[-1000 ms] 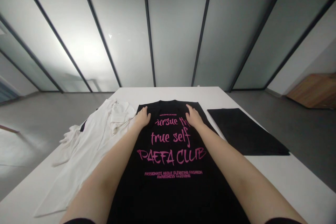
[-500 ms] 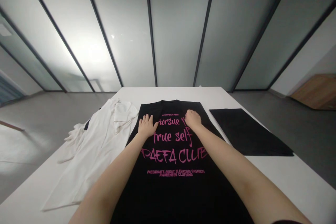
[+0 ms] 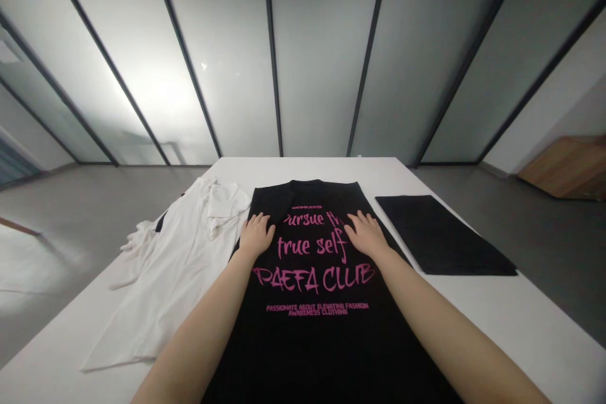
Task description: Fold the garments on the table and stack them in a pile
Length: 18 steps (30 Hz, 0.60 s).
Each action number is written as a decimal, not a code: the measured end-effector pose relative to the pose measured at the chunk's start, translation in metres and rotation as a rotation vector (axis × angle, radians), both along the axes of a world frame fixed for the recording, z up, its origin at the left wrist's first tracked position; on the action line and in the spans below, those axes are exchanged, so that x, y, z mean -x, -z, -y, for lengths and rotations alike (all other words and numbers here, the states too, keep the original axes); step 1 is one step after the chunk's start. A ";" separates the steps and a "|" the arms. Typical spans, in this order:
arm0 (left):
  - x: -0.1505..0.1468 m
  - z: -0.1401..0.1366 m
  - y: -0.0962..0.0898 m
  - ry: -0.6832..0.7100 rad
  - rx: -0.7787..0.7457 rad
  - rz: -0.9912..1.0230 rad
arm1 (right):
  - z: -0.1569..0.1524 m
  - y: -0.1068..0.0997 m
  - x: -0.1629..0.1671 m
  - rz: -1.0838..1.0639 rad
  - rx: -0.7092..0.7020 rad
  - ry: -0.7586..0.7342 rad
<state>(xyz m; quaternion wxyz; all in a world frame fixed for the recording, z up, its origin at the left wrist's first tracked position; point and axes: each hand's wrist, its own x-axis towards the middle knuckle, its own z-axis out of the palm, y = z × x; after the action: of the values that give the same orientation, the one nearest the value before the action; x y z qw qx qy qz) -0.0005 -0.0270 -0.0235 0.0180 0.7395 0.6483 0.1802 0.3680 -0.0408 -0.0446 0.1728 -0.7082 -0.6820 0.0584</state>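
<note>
A black T-shirt (image 3: 312,347) with pink lettering lies spread on the white table, its neckline at the far end. On its left edge rests my left hand (image 3: 257,233), palm down with fingers stretched out. My right hand (image 3: 367,233) lies flat near the opposite edge, beside the top line of large lettering, fingers spread. Neither hand grips the cloth. The shirt's near end runs out of the bottom of the view, and my forearms cover parts of its sides.
Left of the T-shirt lies a rumpled heap of white clothing (image 3: 161,284), with a bit of dark cloth at its far side. A folded black garment (image 3: 440,237) lies flat on the right of the white table (image 3: 516,322). Frosted glass panels (image 3: 322,57) stand beyond.
My right hand has opened from a closed fist and moved right and slightly toward me. My left hand has shifted a little left and toward me, onto the shirt's edge.
</note>
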 end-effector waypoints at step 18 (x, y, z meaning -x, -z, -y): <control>0.051 0.033 -0.010 -0.260 0.071 0.062 | 0.050 -0.007 -0.028 0.147 -0.020 0.134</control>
<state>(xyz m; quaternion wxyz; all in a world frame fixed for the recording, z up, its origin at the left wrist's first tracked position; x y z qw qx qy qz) -0.0517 -0.0598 -0.0133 0.0405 0.6424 0.7436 0.1808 0.3960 -0.0912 -0.0376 0.1327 -0.7528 -0.6447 -0.0120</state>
